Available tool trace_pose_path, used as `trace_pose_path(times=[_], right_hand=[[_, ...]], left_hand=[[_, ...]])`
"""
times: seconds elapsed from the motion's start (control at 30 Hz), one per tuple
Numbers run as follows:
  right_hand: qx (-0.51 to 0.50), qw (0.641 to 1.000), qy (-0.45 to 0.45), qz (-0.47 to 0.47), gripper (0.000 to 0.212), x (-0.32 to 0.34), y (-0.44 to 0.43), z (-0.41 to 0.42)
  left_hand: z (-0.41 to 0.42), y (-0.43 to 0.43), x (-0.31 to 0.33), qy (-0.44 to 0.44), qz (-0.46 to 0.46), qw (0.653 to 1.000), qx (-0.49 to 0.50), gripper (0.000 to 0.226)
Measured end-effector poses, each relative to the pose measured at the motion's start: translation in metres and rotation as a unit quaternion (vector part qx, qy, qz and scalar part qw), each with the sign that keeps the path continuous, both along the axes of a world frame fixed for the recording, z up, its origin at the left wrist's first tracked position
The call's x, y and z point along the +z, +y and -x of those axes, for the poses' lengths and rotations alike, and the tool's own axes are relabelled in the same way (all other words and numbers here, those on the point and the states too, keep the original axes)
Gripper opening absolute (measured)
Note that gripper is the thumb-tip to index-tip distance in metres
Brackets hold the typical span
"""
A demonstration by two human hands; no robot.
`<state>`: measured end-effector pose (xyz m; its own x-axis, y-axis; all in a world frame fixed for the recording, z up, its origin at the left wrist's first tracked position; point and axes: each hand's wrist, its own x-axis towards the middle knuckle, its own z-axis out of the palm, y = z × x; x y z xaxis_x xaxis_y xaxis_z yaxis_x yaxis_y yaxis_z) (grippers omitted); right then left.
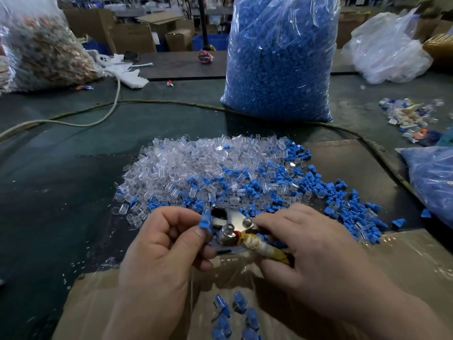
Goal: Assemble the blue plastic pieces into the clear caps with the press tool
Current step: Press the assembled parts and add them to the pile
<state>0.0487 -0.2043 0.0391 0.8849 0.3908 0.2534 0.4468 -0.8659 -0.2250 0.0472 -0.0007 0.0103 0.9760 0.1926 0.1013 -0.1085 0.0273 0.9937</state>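
My left hand (161,249) pinches a blue plastic piece (205,221) between thumb and forefinger, right at the open metal jaw of the press tool (230,228). My right hand (311,253) grips the tool by its tape-wrapped handle (267,250). Just beyond both hands lies a big heap of clear caps (196,165) mixed with loose blue pieces (318,190). Several assembled blue-filled caps (235,312) lie in a plastic-lined carton (98,303) below my hands.
A tall clear bag of blue pieces (282,57) stands behind the heap. Another bag (39,50) sits far left, a clear bag (389,50) far right, a blue-filled bag (434,177) at the right edge. Cables (107,114) cross the green table (61,180). Scrap pieces (409,116) lie right.
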Motion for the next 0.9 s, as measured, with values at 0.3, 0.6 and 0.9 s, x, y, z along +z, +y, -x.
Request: trace_pose_path(times=[0.3,0.6,0.9], right_hand=[[-0.094,0.987,0.08,0.106,0.072,-0.005,-0.002,-0.015],[0.028,0.999,0.003,0.015,0.032,-0.001,0.028,0.009],[0.061,0.995,-0.052,-0.067,0.031,-0.006,0.035,0.01]], left_hand=[[0.011,-0.01,-0.003,0.084,-0.134,0.985,-0.071,0.028],[0.018,-0.011,-0.007,-0.017,-0.264,0.963,-0.056,0.012],[0.012,-0.003,0.001,-0.022,-0.261,0.963,-0.057,0.042]])
